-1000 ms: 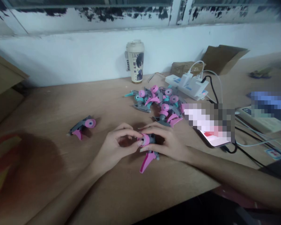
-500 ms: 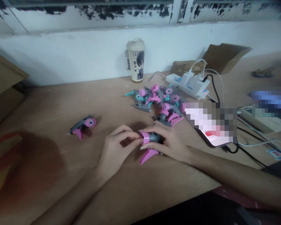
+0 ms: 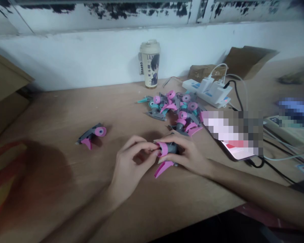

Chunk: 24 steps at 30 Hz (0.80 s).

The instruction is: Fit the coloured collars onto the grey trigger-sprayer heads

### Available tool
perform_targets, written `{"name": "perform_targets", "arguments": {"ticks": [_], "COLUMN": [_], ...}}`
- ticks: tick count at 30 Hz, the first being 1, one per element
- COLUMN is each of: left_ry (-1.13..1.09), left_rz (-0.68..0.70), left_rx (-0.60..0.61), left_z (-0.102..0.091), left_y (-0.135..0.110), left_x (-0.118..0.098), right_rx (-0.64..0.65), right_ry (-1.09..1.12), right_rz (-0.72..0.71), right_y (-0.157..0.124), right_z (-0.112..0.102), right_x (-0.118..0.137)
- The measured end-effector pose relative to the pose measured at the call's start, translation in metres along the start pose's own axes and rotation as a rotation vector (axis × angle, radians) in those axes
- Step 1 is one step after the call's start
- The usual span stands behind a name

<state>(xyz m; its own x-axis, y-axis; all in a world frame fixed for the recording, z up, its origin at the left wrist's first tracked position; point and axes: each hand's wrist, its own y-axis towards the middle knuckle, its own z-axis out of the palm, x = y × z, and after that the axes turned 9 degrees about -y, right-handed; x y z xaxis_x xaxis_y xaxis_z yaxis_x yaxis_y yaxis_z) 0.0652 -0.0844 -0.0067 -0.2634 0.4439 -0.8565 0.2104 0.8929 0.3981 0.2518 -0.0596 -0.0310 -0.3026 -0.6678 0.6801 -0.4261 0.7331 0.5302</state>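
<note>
My right hand point(image 3: 186, 153) is wrapped round the grey body of a trigger sprayer head point(image 3: 171, 148) with a pink collar and a pink trigger point(image 3: 164, 168). The collar's mouth faces left. At that mouth my left hand point(image 3: 134, 162) has thumb and forefinger pinched together; whatever lies between the fingertips is hidden. Off to the left, a second sprayer head point(image 3: 92, 135), grey and pink, lies alone on the table. Behind my right hand is a pile of sprayer heads point(image 3: 173, 106) in grey, pink and teal.
A printed coffee cup point(image 3: 150, 67) stands against the wall. Right of the pile are a white power strip point(image 3: 209, 91) with plugs and cables, and a phone point(image 3: 233, 145), partly pixelated. Cardboard point(image 3: 7, 76) stands at the left; a blurred red and yellow thing point(image 3: 2, 182) is below it.
The view has shifted slightly, so things appear a little further right. The left fingertips have moved closer into the pink collar's mouth, which now faces the camera more. The right hand keeps its grip.
</note>
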Motion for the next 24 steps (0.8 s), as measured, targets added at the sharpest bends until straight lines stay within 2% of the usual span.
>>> {"name": "perform_targets", "arguments": {"ticks": [5,10,16,20,22,24], "left_ry": [0.131,0.130,0.003,-0.057,-0.110,-0.107], "left_rz": [0.133,0.169,0.017,-0.133,-0.228,-0.258], "left_rx": [0.007,0.074,0.077,0.057,0.118,0.170], "left_z": [-0.002,-0.005,0.000,0.000,-0.001,-0.002], "left_y": [-0.002,0.000,-0.002,0.000,0.003,0.004], "left_x": [-0.001,-0.003,-0.002,-0.006,-0.010,-0.012], "right_rx": [-0.012,0.000,0.017,-0.008,-0.013,-0.014], "right_ry": [0.028,0.042,-0.023,-0.100,-0.114,-0.109], "right_rz": [-0.018,-0.027,-0.064,-0.098,-0.105,-0.104], "right_y": [-0.001,-0.004,-0.002,0.000,0.000,0.000], "right_z": [0.000,0.002,0.000,-0.003,-0.003,-0.002], "right_x": [0.000,-0.001,0.001,0.003,0.003,0.002]}}
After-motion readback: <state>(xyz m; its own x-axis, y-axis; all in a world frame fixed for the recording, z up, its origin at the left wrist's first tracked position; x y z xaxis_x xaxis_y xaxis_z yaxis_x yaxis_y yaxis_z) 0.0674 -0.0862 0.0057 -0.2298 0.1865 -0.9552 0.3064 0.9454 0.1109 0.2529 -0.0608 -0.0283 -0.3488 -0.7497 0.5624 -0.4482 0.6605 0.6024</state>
